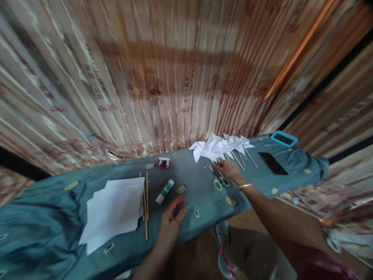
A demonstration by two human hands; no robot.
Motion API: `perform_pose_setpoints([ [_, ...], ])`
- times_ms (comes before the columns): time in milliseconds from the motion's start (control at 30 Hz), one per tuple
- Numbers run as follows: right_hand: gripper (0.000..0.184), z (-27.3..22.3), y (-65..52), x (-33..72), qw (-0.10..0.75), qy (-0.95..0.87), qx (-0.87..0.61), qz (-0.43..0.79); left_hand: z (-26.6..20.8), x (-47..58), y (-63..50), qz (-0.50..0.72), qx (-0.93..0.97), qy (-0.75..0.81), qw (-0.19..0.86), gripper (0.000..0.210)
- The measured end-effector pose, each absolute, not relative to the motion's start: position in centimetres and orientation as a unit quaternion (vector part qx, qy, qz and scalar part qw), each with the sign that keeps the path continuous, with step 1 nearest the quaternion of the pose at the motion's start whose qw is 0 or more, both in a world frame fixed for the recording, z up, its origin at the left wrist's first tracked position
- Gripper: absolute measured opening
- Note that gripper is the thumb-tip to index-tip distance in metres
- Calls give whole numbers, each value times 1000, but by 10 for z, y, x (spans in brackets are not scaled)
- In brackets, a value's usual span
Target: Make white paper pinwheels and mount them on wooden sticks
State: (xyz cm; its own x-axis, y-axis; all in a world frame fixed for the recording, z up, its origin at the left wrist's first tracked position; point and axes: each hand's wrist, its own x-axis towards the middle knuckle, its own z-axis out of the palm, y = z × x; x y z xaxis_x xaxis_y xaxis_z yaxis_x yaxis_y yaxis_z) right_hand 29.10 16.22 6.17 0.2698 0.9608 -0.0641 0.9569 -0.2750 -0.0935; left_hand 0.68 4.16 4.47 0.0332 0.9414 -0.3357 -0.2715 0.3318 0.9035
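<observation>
White paper pinwheels point(214, 147) on thin wooden sticks lie in an overlapping row at the back of the cloth-covered table. My right hand point(229, 170) is closed at the near end of one pinwheel's stick, fingers pinched together. Just below it lie scissors point(218, 182) with yellow-green handles, their blades partly hidden near my fingers. Over the front edge, my left hand point(174, 217) is loosely curled with thumb and fingers apart, holding nothing. A green and white glue stick point(164, 191) lies close beyond it. To its left are several loose wooden sticks point(146, 202) and a stack of white paper sheets point(115, 212).
A small red box point(163, 163) with dark contents sits near the back edge. At the right lie a black phone point(273, 163) and a blue-framed object point(284, 138). Patterned curtains point(175, 89) hang right behind the blue-green table cloth point(186, 229).
</observation>
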Motion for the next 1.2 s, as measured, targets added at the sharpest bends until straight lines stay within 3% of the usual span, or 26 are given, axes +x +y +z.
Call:
perform_pose_setpoints([
  [267,21,63,127,248,86,-672,-731,75,37,9,25,474,392,473,631,35],
  [400,22,47,104,186,121,-738,-649,139,46,-2,22,447,496,487,563,15],
  [633,20,41,69,92,240,-844,-450,168,72,-88,41,526,506,566,384,15],
  [833,28,50,63,32,122,-948,-289,49,71,-149,46,611,397,606,319,30],
  [967,19,48,70,11,58,-973,-225,-14,72,-148,44,622,402,587,326,29],
  [1200,18,46,74,2,-16,-975,-223,8,79,-150,42,632,384,588,328,29],
])
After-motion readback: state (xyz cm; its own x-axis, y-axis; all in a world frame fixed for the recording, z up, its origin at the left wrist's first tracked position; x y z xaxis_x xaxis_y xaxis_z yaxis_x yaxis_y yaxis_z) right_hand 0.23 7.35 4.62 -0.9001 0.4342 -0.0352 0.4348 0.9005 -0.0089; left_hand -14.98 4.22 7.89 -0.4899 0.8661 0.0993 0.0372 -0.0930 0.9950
